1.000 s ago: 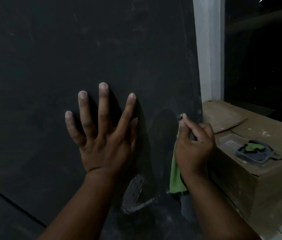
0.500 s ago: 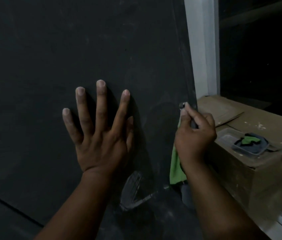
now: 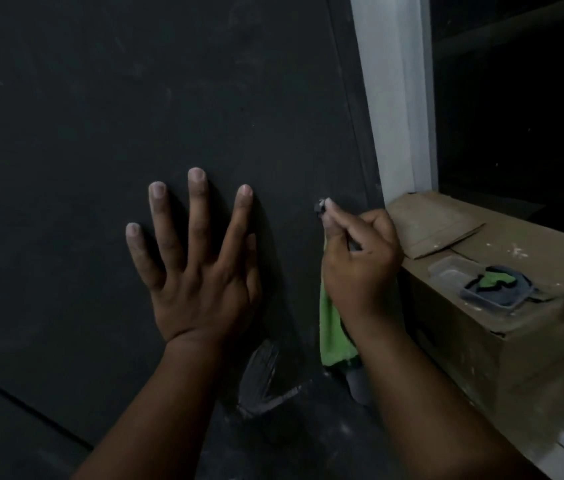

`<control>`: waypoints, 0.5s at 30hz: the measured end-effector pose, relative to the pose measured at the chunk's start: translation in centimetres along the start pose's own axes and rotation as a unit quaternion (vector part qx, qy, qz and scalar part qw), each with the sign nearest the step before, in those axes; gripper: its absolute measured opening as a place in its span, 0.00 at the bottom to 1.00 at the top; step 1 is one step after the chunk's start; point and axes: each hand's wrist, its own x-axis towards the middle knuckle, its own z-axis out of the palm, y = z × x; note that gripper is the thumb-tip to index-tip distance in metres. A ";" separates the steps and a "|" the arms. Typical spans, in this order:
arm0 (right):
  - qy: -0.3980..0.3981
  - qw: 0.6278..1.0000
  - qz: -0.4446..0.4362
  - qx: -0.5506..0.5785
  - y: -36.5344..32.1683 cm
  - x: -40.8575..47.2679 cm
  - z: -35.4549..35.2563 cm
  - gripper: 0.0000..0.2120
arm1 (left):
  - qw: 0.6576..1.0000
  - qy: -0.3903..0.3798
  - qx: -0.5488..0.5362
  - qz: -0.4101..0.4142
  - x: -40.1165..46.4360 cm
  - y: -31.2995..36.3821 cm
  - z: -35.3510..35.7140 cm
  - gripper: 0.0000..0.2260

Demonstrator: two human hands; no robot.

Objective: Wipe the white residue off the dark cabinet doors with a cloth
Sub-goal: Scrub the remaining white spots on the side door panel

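Dark matte cabinet door (image 3: 135, 116) fills the view ahead of you, with a pale smear of white residue (image 3: 259, 379) low down between your wrists. Your left hand (image 3: 201, 278) lies flat on it, fingers spread. Your right hand (image 3: 360, 261) pinches a small dark tool (image 3: 319, 206) against the panel, with a green cloth (image 3: 334, 334) hanging beneath the palm. Just right stands a dusty brown cardboard box (image 3: 515, 341) carrying a clear plastic container (image 3: 495, 289), beside a white frame post (image 3: 391, 98).
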 end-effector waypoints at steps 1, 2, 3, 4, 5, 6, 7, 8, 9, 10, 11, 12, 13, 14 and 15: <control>0.021 0.999 0.023 0.005 -0.3 0.2 0.4 0.09 | 1.000 -0.001 0.000 -0.001 0.0 0.0 0.0 0.26; 0.027 0.999 0.035 0.008 -0.8 0.0 0.8 0.09 | 1.000 -0.002 -0.002 -0.003 0.0 0.1 0.1 0.26; 0.018 0.999 0.032 0.010 -1.5 -0.7 1.0 0.09 | 1.000 -0.004 -0.006 -0.004 -0.1 0.0 0.1 0.26; -0.003 1.000 0.015 0.014 -2.0 -1.6 1.2 0.08 | 1.000 -0.004 -0.007 -0.006 -0.1 0.0 0.1 0.26; -0.033 0.999 -0.010 0.021 -2.5 -2.8 1.2 0.08 | 1.000 -0.004 -0.007 -0.007 -0.1 0.0 0.2 0.26; -0.063 0.997 -0.035 0.029 -2.8 -3.8 1.1 0.08 | 1.000 -0.004 -0.004 -0.007 -0.1 0.0 0.2 0.26; -0.086 0.994 -0.055 0.036 -3.0 -4.6 1.0 0.08 | 1.000 -0.001 -0.001 -0.006 -0.1 0.1 0.2 0.26; -0.099 0.992 -0.069 0.038 -3.0 -4.9 0.9 0.08 | 1.000 0.001 0.000 -0.005 -0.1 0.1 0.2 0.26; -0.103 0.991 -0.077 0.036 -2.9 -4.6 0.8 0.09 | 1.000 0.003 0.000 -0.005 -0.1 0.1 0.3 0.26; -0.100 0.992 -0.073 0.027 -2.7 -4.0 0.7 0.10 | 1.000 0.003 -0.001 -0.006 -0.2 0.1 0.2 0.26; -0.088 0.995 -0.048 0.013 -2.3 -3.1 0.7 0.11 | 1.000 0.002 -0.003 -0.006 -0.2 0.1 0.2 0.26; -0.062 0.998 -0.006 -0.001 -1.9 -1.9 0.6 0.12 | 1.000 0.002 -0.005 -0.005 -0.3 0.0 0.2 0.27; -0.026 0.999 0.038 -0.008 -1.3 -0.5 0.4 0.13 | 1.000 0.004 -0.004 -0.003 -0.3 0.0 0.2 0.27; 0.012 0.997 0.070 -0.006 -0.5 0.9 0.2 0.12 | 1.000 0.004 -0.002 -0.002 -0.2 0.0 0.1 0.27; 0.044 0.995 0.091 -0.001 0.1 1.9 -0.1 0.11 | 1.000 0.003 0.000 -0.003 -0.1 0.0 0.1 0.27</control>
